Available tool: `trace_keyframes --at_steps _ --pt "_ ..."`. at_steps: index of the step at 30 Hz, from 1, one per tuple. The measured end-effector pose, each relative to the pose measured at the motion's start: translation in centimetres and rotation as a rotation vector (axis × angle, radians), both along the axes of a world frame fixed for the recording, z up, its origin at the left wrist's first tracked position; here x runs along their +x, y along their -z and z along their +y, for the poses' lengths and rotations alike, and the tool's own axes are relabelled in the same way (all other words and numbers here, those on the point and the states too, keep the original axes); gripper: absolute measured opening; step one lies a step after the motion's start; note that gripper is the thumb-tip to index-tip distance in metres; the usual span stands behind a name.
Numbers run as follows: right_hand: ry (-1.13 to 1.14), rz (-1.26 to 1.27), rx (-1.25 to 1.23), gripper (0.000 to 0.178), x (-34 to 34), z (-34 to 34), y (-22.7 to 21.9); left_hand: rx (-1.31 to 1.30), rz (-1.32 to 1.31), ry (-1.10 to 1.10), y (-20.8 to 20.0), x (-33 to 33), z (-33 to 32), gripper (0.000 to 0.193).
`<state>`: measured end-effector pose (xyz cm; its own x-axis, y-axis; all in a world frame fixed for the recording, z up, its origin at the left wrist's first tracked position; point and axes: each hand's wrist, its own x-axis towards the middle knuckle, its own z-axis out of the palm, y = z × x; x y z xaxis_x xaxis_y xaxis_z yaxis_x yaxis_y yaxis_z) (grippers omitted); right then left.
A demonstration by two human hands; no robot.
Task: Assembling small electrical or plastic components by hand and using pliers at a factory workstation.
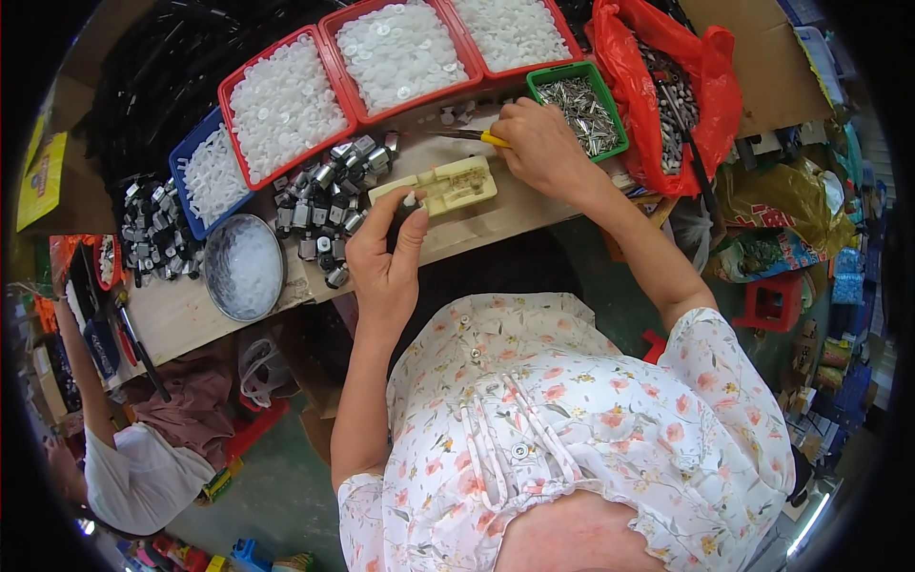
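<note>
Between the thumb and index finger of my left hand (385, 267) is a small black part with a white tip (410, 199). It is held just over the near left end of a cream plastic block with recesses (457, 188). My right hand (543, 148) is closed round a slim yellow-handled tool (493, 139), whose narrow metal tips point left over the table. That hand sits beside a green tray (624, 143) of thin metal pins. Left of the cream block lies a pile of black and silver metal parts (324, 195).
Red trays (355, 112) of small white plastic pieces line the back, with a blue tray (176, 157) beside them. A metal bowl (282, 276) stands near the table's front edge. On the right is a red plastic bag (710, 86) of small parts. Another person (143, 467) sits at left.
</note>
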<state>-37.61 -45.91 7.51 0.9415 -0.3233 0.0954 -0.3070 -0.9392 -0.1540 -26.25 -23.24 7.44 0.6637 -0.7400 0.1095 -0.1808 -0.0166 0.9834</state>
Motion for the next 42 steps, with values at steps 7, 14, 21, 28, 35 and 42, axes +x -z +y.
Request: trace_keyframes --at_steps 7,14,21,28,35,42 --pt "-0.225 -0.281 0.570 0.033 -3.3 3.6 -2.4 -0.021 0.068 -0.018 -0.2 -0.5 -0.6 0.027" --pt "-0.281 -0.247 0.385 0.026 -3.6 4.7 -2.6 -0.008 0.062 0.078 0.2 -0.4 -0.5 0.024" --pt "-0.357 -0.190 0.376 0.021 -4.1 4.9 -2.8 -0.012 0.415 0.243 -0.9 0.1 0.6 0.025" --pt "-0.465 -0.181 0.351 0.021 -4.1 5.7 -4.2 -0.247 1.266 0.738 0.1 1.0 2.2 0.034" --pt "-0.434 -0.130 0.427 0.022 -2.8 5.5 -4.1 0.054 1.003 0.584 -1.9 1.7 5.2 0.030" --pt "-0.154 -0.100 0.155 0.025 -0.8 0.5 -0.9 0.625 -0.320 0.213 -1.7 2.0 12.8 0.024"
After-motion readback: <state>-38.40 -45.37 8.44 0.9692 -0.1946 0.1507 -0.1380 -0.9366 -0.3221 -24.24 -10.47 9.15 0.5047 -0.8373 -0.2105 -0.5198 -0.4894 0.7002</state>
